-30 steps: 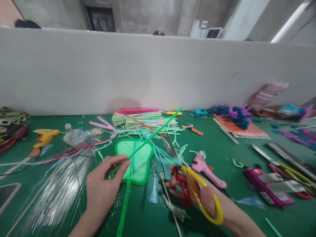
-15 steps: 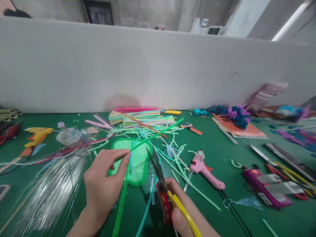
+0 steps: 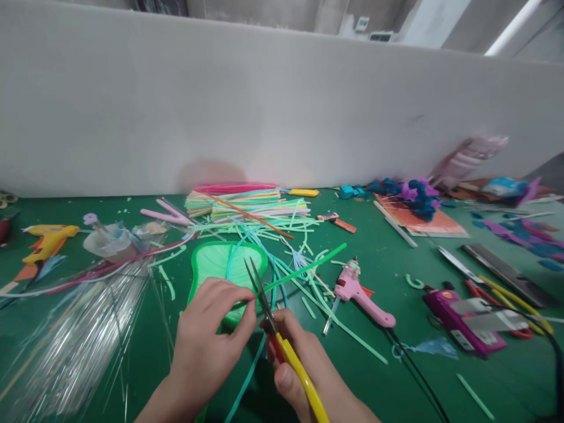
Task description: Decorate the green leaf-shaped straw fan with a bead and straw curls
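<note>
Scissors (image 3: 268,317) sit open in the right hand (image 3: 304,370), blades astride a green strip (image 3: 304,268) that the left hand (image 3: 207,346) pinches just above the green fan (image 3: 211,264). A clean cut likely wants the strip taut and seated deep between the blades. Glue guns number two: pink (image 3: 359,292) and yellow (image 3: 46,238).
</note>
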